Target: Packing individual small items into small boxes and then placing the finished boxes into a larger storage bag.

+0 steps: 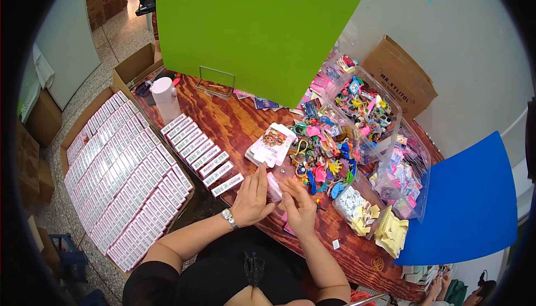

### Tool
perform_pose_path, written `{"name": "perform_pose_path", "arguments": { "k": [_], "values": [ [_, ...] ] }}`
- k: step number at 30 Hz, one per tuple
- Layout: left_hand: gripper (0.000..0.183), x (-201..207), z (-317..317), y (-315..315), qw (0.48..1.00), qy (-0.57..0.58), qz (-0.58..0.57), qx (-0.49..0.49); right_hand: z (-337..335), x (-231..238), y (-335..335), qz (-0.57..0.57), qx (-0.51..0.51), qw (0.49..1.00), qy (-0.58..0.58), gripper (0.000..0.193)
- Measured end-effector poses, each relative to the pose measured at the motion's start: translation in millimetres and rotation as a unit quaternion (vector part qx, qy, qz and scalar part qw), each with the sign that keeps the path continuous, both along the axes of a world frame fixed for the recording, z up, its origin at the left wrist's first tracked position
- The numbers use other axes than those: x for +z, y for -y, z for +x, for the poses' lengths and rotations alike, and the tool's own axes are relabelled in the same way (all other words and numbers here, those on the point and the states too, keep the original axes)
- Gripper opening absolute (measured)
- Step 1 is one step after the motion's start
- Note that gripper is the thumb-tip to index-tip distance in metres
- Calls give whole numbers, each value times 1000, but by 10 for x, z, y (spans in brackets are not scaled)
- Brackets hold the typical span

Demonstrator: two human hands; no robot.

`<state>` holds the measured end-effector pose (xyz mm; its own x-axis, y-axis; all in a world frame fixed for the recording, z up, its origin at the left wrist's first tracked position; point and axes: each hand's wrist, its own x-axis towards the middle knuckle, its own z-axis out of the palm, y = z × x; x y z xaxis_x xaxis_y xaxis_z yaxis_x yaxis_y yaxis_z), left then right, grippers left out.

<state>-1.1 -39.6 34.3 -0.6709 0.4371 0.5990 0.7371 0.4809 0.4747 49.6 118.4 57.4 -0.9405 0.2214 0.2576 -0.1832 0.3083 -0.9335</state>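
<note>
While my two hands face each other, the small pink box [273, 187] sits between them, by the near edge of the table [220, 122], toward its left corner. My left hand [252, 199] lies against its left side, fingers nearly straight and together; my right hand [300, 205] curves about its right side, thumb and fingers turned inward. That makes a narrow grip with the box held between both hands, though I cannot tell how hard either presses, or whether the box's lower end touches the tabletop.

I judge it light and made of thin card: stiff along the folded corners, easy to dent on the broad faces, perhaps a little slippery. Fingertips on the long sides, close to the folds, should suit it best; a squeeze mid-face could buckle it. Just beyond, toward the far edge, lies a stack of flat cards [272, 145], with a heap of trinkets [320, 173] to its right. Similar boxes [194, 148] line the left edge.
</note>
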Motion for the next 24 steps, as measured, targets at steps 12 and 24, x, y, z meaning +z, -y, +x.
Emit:
{"name": "perform_pose_path", "arguments": {
  "k": [12, 24],
  "values": [
    [104, -31, 32, -1, 996, -39, -84, 11, 49, 88, 46, 178, -30, 977, -114, 22],
    [101, 142, -39, -41, 997, -23, -19, -65, -2, -79, -108, 106, 23, 994, -3, 42]
  ]
}}
